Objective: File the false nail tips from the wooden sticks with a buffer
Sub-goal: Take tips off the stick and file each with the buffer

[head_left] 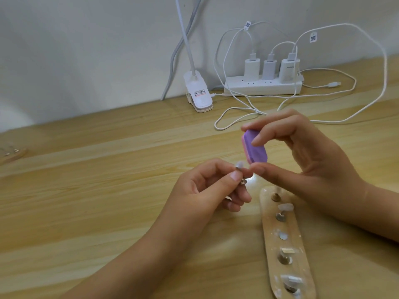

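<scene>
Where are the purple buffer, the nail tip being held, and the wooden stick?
purple buffer [257, 151], head view, its purple face.
nail tip [239, 164], head view, its clear top.
wooden stick [272, 247], head view, bare left edge.

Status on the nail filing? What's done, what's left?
Done: cannot tell, as no tip looks clearly filed. In hand: the left hand pinches a metal stud carrying a clear nail tip; the right hand holds the purple and pink buffer block beside it. Left: about three mounted tips on the flat wooden stick, one seat bare. A second stick far left is too blurred to count.
</scene>
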The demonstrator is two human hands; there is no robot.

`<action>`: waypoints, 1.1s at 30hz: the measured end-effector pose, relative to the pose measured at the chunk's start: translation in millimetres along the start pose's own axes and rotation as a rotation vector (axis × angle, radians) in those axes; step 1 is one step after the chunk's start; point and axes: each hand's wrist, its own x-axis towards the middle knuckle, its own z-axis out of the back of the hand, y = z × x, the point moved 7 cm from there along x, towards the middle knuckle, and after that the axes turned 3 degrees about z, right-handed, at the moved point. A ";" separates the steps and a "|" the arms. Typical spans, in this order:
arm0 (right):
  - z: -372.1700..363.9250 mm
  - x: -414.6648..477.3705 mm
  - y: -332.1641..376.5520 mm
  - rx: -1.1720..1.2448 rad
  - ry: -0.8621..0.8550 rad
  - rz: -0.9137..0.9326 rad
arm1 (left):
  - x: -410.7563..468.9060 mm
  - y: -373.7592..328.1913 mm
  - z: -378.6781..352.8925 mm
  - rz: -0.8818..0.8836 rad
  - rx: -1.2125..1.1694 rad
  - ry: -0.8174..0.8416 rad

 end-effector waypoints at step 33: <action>-2.4 1.5 8.9 -0.219 0.068 0.071 | 1.0 -2.5 2.0 -0.057 0.189 -0.030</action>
